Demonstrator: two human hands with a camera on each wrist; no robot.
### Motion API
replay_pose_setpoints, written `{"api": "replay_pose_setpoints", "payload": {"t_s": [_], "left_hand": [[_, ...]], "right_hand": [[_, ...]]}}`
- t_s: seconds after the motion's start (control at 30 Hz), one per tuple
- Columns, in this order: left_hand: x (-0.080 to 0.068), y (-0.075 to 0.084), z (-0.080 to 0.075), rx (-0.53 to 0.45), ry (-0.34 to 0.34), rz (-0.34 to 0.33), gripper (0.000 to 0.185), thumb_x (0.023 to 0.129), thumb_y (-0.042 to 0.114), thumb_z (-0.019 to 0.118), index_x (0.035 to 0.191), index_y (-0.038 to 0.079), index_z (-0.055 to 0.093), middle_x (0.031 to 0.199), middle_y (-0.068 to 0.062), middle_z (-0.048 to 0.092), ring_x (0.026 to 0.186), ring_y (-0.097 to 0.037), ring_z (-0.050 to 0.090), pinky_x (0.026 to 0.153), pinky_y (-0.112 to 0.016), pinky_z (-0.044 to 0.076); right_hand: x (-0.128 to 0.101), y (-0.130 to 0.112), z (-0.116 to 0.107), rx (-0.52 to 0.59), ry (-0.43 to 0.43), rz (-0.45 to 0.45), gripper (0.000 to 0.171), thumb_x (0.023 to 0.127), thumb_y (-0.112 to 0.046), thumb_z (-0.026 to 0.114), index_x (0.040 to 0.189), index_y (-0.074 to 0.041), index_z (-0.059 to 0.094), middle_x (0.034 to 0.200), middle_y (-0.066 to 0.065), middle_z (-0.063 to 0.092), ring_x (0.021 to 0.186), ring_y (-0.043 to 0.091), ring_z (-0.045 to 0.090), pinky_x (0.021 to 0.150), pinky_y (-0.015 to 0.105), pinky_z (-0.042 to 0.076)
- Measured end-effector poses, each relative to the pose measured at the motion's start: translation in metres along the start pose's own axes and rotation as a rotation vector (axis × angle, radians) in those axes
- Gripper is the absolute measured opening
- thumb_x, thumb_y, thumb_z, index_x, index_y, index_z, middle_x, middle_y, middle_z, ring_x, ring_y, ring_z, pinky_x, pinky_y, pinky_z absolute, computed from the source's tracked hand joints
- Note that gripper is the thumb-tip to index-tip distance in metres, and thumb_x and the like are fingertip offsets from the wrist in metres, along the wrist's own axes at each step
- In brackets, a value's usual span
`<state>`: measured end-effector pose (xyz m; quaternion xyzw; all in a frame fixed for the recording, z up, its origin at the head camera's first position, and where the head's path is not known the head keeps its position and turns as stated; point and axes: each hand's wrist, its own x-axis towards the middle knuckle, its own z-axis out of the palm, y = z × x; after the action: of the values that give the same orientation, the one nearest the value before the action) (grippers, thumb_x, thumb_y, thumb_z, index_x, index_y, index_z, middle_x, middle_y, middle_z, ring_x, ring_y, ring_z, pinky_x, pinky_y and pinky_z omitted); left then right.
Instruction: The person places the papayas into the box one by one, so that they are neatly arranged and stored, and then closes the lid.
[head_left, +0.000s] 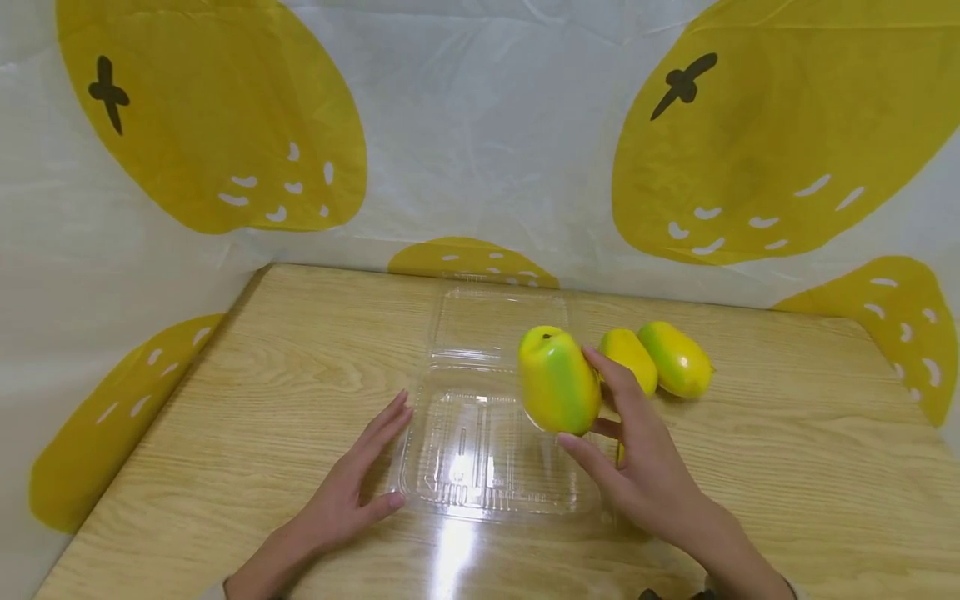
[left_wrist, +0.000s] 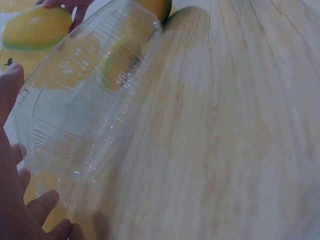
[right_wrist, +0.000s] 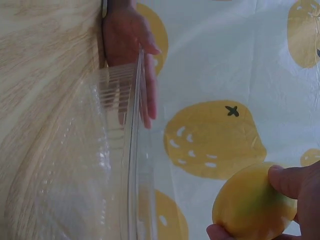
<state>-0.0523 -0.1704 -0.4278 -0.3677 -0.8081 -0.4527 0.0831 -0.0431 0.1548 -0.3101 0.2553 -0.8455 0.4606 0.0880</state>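
Both hands work over the table (head_left: pixel 787 467): my right hand (head_left: pixel 637 454) grips a mango (head_left: pixel 558 380), fingers and thumb curled round its lower end, holding it above the right edge of an open clear box (head_left: pixel 480 450). My left hand (head_left: pixel 352 487) lies flat, fingers straight, against the box's left rim. Two more mangoes (head_left: pixel 660 360) lie touching each other just behind. I judge the held mango smooth, rigid and fairly light, best gripped round its middle; the box looks thin and flimsy, best steadied at the rim. Its hinged lid (head_left: pixel 498 321) nearly vanishes against the wood. My palm hides the mango's underside.
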Motion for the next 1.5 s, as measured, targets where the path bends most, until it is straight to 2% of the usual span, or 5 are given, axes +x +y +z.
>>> {"api": "replay_pose_setpoints", "payload": {"t_s": [0.37,0.6,0.83,1.1,1.5], "left_hand": [[-0.001,0.0,-0.001,0.0,-0.006,-0.018,0.079,0.084,0.05,0.051,0.139,0.0,0.024,0.145,-0.018,0.013,0.131,-0.035,0.014,0.103,-0.044,0.014],[0.0,0.0,-0.002,0.001,-0.017,-0.027,0.079,0.083,0.047,0.053,0.139,0.0,0.024,0.146,-0.017,0.013,0.131,-0.035,0.014,0.103,-0.044,0.014],[0.001,0.001,-0.003,-0.006,-0.024,-0.037,0.078,0.083,0.045,0.054,0.139,0.0,0.024,0.146,-0.017,0.012,0.131,-0.034,0.014,0.104,-0.043,0.014],[0.001,0.001,-0.002,-0.024,-0.005,-0.006,0.077,0.084,0.045,0.053,0.137,-0.003,0.025,0.145,-0.019,0.014,0.131,-0.035,0.015,0.106,-0.031,0.011],[0.001,-0.001,0.0,-0.004,0.015,0.02,0.078,0.084,0.047,0.053,0.137,-0.003,0.026,0.144,-0.021,0.016,0.13,-0.036,0.017,0.106,-0.03,0.011]], "right_hand": [[0.022,-0.016,0.029,0.085,-0.076,-0.011,0.073,0.084,-0.01,0.061,0.141,-0.019,0.017,0.137,-0.003,0.027,0.115,0.018,0.04,0.076,0.027,0.049],[0.033,-0.026,0.044,0.088,-0.089,-0.019,0.069,0.083,-0.004,0.061,0.138,-0.006,0.019,0.136,0.007,0.029,0.112,0.022,0.041,0.077,0.03,0.049],[0.041,0.001,0.066,-0.015,-0.128,-0.059,0.072,0.085,-0.018,0.06,0.141,-0.02,0.014,0.139,-0.003,0.023,0.113,0.014,0.039,0.085,0.03,0.044],[0.045,0.018,0.079,-0.155,-0.122,-0.14,0.072,0.084,-0.025,0.061,0.141,-0.014,0.017,0.14,0.0,0.026,0.124,0.017,0.03,0.101,0.037,0.027],[0.04,0.033,0.088,-0.308,-0.153,-0.072,0.076,0.082,-0.032,0.062,0.143,-0.025,0.016,0.14,-0.006,0.028,0.114,0.019,0.034,0.087,0.042,0.041]]}}
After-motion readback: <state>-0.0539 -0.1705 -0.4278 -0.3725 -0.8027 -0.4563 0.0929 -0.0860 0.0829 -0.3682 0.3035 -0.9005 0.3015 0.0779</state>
